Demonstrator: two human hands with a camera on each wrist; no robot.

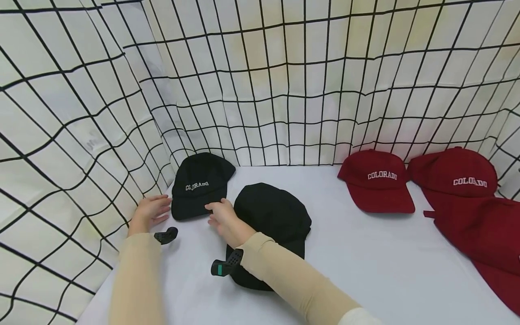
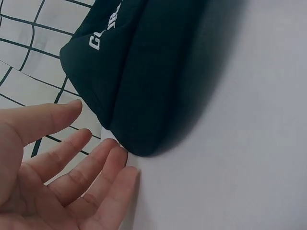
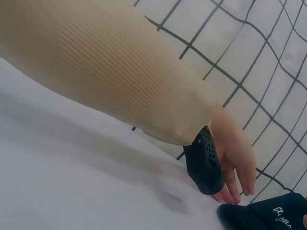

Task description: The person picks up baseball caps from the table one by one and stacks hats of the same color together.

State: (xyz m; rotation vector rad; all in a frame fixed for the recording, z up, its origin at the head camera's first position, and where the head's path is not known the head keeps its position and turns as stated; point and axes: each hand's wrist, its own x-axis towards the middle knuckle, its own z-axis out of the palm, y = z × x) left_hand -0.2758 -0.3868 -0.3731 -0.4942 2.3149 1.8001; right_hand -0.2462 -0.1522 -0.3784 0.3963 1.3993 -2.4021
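Observation:
A black baseball cap (image 1: 195, 174) with white COLORADO lettering sits in the far left corner, its brim toward me. My left hand (image 1: 149, 213) is at the cap's left side with fingers spread and loosely bent; in the left wrist view its fingertips (image 2: 125, 175) lie beside the brim's corner, and contact is hard to tell. On the brim's right side, my right hand (image 1: 227, 222) reaches in with its fingers extended, overlapping the brim's edge in the head view. Beneath the right forearm lies a second black cap (image 1: 272, 207), partly covered by that hand and sleeve.
Two red COLORADO caps (image 1: 375, 180) (image 1: 455, 174) rest against the back on the right, with more red cap fabric (image 1: 479, 230) nearer the right edge. Black grid netting (image 1: 288, 95) over white sheeting rises behind and at both sides. The surface (image 1: 365, 266) is white.

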